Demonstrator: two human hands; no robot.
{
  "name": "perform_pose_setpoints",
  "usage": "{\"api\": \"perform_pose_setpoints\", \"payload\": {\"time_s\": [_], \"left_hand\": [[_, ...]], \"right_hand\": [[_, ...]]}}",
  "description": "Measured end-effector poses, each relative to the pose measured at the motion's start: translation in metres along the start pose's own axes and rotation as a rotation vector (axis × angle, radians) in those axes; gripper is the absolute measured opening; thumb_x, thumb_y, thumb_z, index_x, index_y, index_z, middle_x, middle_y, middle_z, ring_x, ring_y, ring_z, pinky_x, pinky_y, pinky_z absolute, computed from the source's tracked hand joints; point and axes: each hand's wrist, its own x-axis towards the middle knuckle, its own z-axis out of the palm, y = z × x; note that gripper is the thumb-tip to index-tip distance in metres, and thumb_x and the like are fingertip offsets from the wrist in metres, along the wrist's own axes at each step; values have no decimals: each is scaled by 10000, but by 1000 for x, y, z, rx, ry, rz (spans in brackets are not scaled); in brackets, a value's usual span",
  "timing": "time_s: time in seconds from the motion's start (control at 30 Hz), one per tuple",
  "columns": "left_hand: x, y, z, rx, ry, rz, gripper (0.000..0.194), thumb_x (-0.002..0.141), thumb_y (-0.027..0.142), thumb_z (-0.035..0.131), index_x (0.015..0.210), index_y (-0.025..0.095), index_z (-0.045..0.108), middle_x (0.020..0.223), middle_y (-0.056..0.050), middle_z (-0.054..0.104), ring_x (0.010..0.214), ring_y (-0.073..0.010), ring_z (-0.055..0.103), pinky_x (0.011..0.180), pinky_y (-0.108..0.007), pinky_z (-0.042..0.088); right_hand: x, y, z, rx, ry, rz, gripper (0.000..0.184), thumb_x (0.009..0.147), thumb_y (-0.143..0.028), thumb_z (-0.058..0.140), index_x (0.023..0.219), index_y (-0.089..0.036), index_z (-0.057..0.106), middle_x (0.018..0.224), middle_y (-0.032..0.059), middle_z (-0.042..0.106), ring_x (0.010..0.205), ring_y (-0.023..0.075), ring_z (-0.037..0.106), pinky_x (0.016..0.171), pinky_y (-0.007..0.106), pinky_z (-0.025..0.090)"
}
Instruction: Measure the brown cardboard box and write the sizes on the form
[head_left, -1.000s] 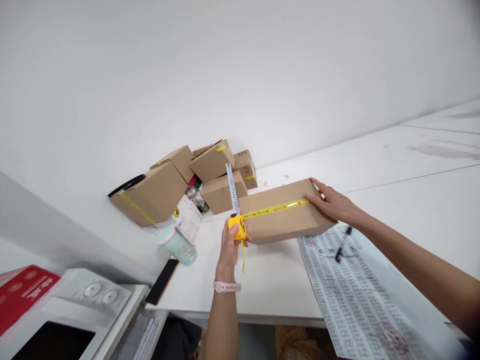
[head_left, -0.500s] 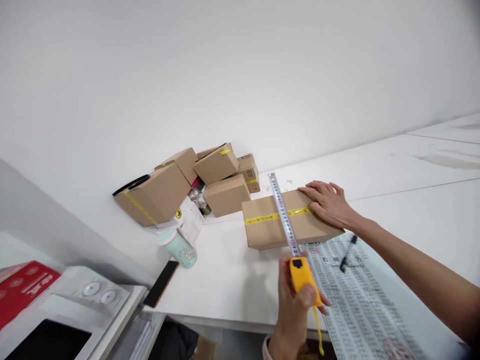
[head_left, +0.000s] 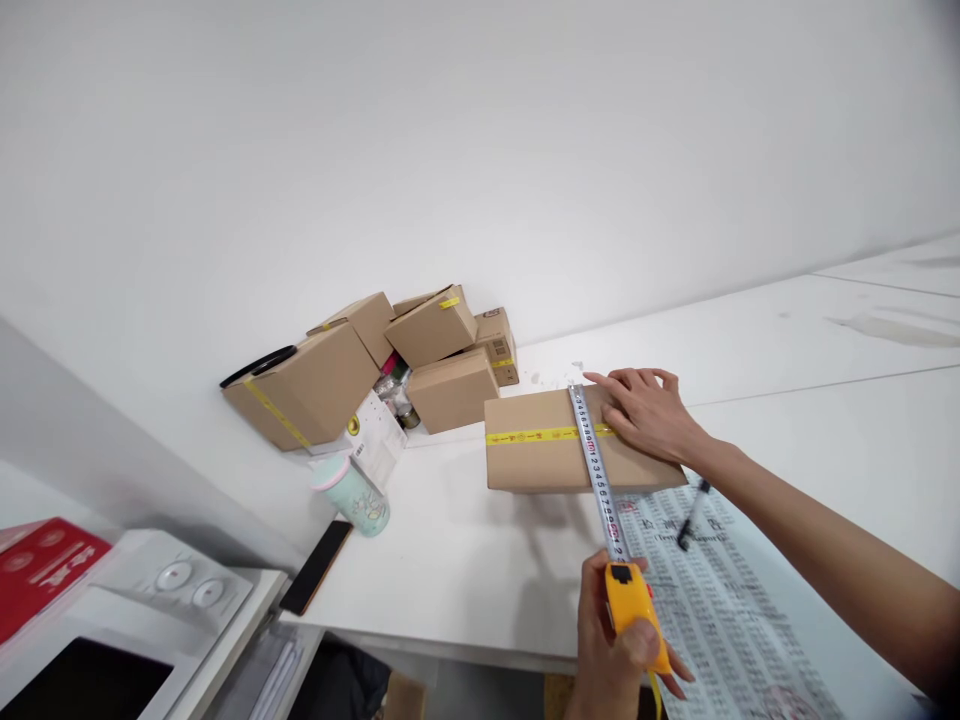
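My left hand (head_left: pixel 616 640) is closed round a yellow tape measure (head_left: pixel 636 612) at the near side of the table. Its metal blade (head_left: pixel 595 462) is pulled out and lies slantwise across the top of a cardboard box (head_left: pixel 529 467), over the yellow sealing tape (head_left: pixel 532 436). The blade's end is at the box's far edge. My right hand (head_left: pixel 651 412) rests on the right part of this box, fingers stretched out, the index fingertip close to the blade's end. Under the box's right end, a printed sheet (head_left: pixel 720 590) is partly covered, with a black pen (head_left: pixel 693 517) on it.
Several cardboard boxes (head_left: pixel 454 390) are stacked by the wall at the back left. A mint-green tumbler (head_left: pixel 358 500) and a dark flat object (head_left: pixel 318 567) are on the white table (head_left: pixel 442 560). A white appliance (head_left: pixel 161 600) stands at lower left.
My left hand has moved the tape measure from the box's left end to the right and nearer, laying the blade across its top. My right hand has shifted from the right end onto the top.
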Motion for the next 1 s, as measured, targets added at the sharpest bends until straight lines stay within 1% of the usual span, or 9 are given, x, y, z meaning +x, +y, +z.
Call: {"api": "perform_pose_setpoints", "payload": {"time_s": [0.07,0.2,0.37,0.53,0.7,0.77,0.87,0.93,1.0], "left_hand": [[-1,-3,-2,-19,0,-8,759,619,671,812,1224,278,579,1300,-108,556,471,-78,646,377,-171,448],[-2,-5,-6,-45,-10,-4,749,636,663,802,1239,286,565,1312,-118,555,474,-88,654,358,-163,426],[-2,-2,-10,-10,-22,10,742,675,661,794,1269,293,544,1352,-123,549,523,-83,667,408,-161,466],[1,0,-14,32,-80,17,741,671,661,813,1262,306,541,1327,-92,552,549,-69,667,424,-141,472],[2,-9,-18,25,-83,33,743,679,653,813,1270,299,533,1320,-102,559,555,-75,670,431,-146,481],[1,-8,-18,25,-92,29,758,675,658,816,1281,307,526,1319,-103,561,559,-76,668,439,-152,484],[-6,3,-16,31,-104,52,764,690,646,818,1314,331,512,1338,-104,561,581,-75,661,456,-159,480],[-13,17,-16,61,-88,112,776,695,625,829,1338,336,503,1362,-114,554,614,-82,656,487,-176,489],[-18,30,-18,102,-55,184,797,694,625,834,1351,318,503,1358,-130,561,667,-109,662,519,-200,500]], "right_hand": [[1,-2,-2,-35,-21,-18,541,955,-290,316,1458,-308,516,1183,115,647,1090,303,560,1024,536,299],[5,-4,-4,-79,-59,-60,568,944,-286,319,1465,-346,535,1232,120,640,1053,311,546,962,543,319],[8,-3,-3,-117,-85,-97,555,947,-288,325,1436,-378,572,1198,101,663,1033,306,529,947,535,309],[7,-1,-1,-135,-66,-111,544,976,-275,306,1440,-362,576,1186,99,659,1042,297,521,935,518,305],[6,0,0,-144,-62,-109,538,972,-274,327,1438,-363,579,1183,99,654,1022,292,518,921,514,307],[6,0,0,-127,-70,-101,535,975,-276,324,1440,-365,574,1186,100,652,1024,298,519,911,518,311],[3,-4,-2,-74,-52,-61,508,1006,-359,336,1477,-340,525,1186,109,648,1041,309,522,903,512,325],[-3,-9,-5,-34,-12,-42,525,1014,-459,376,1503,-301,484,1185,120,643,1055,313,522,908,502,336],[-14,-17,-9,-16,45,-58,557,1011,-509,416,1510,-265,460,1190,131,636,1064,311,519,918,492,339]]}}
